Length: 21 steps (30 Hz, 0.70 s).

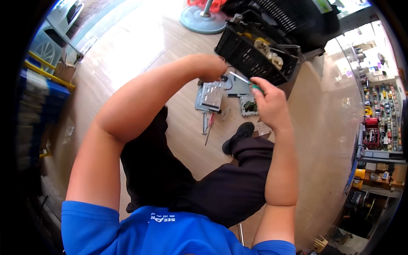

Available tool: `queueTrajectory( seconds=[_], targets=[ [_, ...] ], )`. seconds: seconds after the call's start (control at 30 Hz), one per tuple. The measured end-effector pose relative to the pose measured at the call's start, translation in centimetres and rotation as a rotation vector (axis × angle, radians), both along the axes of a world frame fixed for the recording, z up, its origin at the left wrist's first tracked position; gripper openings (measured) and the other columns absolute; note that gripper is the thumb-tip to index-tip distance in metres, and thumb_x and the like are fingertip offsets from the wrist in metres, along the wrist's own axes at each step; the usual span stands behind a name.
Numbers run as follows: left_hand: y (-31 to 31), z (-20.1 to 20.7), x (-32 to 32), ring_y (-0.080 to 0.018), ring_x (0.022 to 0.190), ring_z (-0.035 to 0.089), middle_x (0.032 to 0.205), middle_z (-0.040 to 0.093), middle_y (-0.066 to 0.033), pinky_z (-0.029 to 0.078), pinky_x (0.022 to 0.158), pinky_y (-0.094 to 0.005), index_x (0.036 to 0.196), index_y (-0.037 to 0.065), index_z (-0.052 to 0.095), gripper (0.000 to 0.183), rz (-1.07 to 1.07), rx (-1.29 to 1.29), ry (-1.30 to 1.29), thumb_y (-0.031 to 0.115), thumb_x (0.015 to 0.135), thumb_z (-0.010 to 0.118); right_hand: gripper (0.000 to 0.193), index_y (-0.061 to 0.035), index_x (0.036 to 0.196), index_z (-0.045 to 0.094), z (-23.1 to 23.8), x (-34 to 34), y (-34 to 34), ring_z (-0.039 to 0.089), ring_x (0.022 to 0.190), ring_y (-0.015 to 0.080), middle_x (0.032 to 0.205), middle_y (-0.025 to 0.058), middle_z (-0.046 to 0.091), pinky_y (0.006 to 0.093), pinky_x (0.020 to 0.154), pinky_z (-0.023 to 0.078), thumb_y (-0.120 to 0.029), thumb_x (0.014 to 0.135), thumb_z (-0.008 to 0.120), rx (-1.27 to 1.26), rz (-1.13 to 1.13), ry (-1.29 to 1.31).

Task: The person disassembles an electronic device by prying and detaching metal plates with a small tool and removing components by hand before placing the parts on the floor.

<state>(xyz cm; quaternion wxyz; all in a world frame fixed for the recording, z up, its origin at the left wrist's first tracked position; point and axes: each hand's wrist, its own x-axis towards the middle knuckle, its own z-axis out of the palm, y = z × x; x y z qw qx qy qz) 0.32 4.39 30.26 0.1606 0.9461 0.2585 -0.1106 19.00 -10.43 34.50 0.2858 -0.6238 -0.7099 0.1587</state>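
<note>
My right hand (pixel 272 104) is closed round the green handle of a screwdriver (pixel 241 77), whose metal shaft points up and left toward my left hand (pixel 211 68). The left hand is bent downward with its fingers curled in. A small dark part with a thin cable (pixel 226 79) shows at its fingertips; what the fingers grip is hidden. Just below that hand lies a silver metal device casing (pixel 211 96) on the floor. Between the hands is a flat grey panel (pixel 239 87). Left of my right hand sits a pale open housing with a green circuit board (pixel 249 106).
Red-handled pliers (pixel 211 119) and a thin rod-like tool (pixel 207 137) lie below the casing. A black plastic crate (pixel 244 53) full of parts stands beyond my hands. Farther off is a round pale-blue base (pixel 203 20). Stocked shelves (pixel 382 114) line the right side.
</note>
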Motion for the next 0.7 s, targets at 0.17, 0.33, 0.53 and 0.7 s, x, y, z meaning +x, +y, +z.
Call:
queueTrajectory(
  seconds=[0.17,0.33,0.53,0.7],
  targets=[
    [-0.3,0.5,-1.0,-0.0373,0.105,0.062,0.108,0.068,-0.0187,0.048,0.089,-0.0459,0.116,0.006,0.065,0.033,0.09,-0.028,-0.026,0.024,0.088,0.066,0.027,0.0003,0.114,0.064,-0.9,-0.7,0.3,0.065,0.095,0.0379,0.103,0.0225,0.067,0.04,0.083,0.051,-0.007,0.089,0.059,-0.054,0.002,0.054],
    [0.0,0.4,-1.2,-0.0366,0.104,0.063,0.107,0.068,-0.018,0.048,0.09,-0.0463,0.116,0.008,0.064,0.033,0.09,0.0,-0.027,0.024,0.088,0.066,0.026,0.0015,0.113,0.063,-1.1,-1.6,0.4,0.066,0.094,0.0371,0.102,0.0229,0.067,0.0388,0.082,0.051,-0.006,0.089,0.059,-0.043,0.068,0.05],
    [0.0,0.3,-1.0,-0.0364,0.106,0.062,0.108,0.068,-0.0185,0.047,0.091,-0.046,0.117,0.009,0.064,0.032,0.077,0.026,-0.022,0.024,0.089,0.066,0.025,0.0022,0.113,0.064,-1.2,-2.1,0.8,0.066,0.095,0.0367,0.103,0.0231,0.067,0.0381,0.083,0.051,-0.005,0.089,0.059,-0.02,0.11,0.039],
    [0.2,-0.6,-1.5,-0.0336,0.106,0.064,0.109,0.069,-0.0164,0.05,0.09,-0.0427,0.111,0.003,0.068,0.031,0.069,0.094,-0.058,0.025,0.089,0.065,0.026,0.0024,0.113,0.064,-1.4,-2.0,0.8,0.066,0.095,0.0367,0.104,0.023,0.067,0.0384,0.083,0.051,-0.006,0.089,0.058,-0.021,0.115,0.033]
  ],
)
